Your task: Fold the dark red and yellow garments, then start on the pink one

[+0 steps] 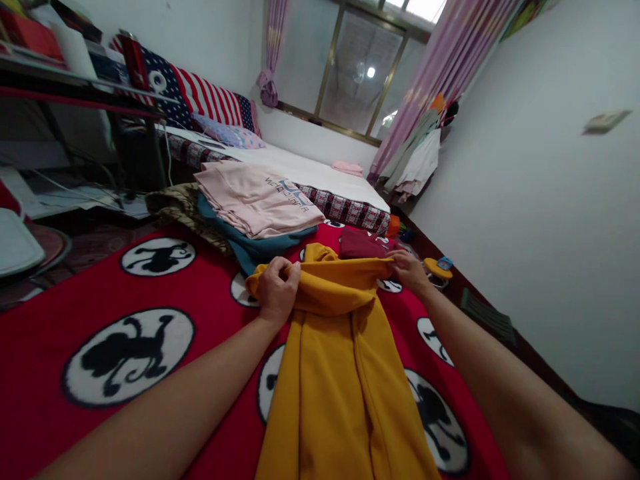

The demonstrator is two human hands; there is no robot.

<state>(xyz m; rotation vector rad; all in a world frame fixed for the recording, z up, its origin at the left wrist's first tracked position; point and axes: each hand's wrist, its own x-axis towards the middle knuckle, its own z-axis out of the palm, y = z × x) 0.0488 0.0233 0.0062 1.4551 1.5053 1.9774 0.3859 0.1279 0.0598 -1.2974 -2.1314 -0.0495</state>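
Head view: both hands grip the far end of a mustard-yellow garment [340, 360] lying on the red blanket [210, 293]. Left hand [277, 288] has its fingers closed on bunched cloth; right hand [409, 270] pinches the other corner (folded pink clothes [257, 197] lie beyond).

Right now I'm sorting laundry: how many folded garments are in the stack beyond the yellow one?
3 visible: a pink top uppermost, a teal garment under it, and a patterned brown one at the bottom left. More may be hidden inside. A separate maroon piece lies to the right.
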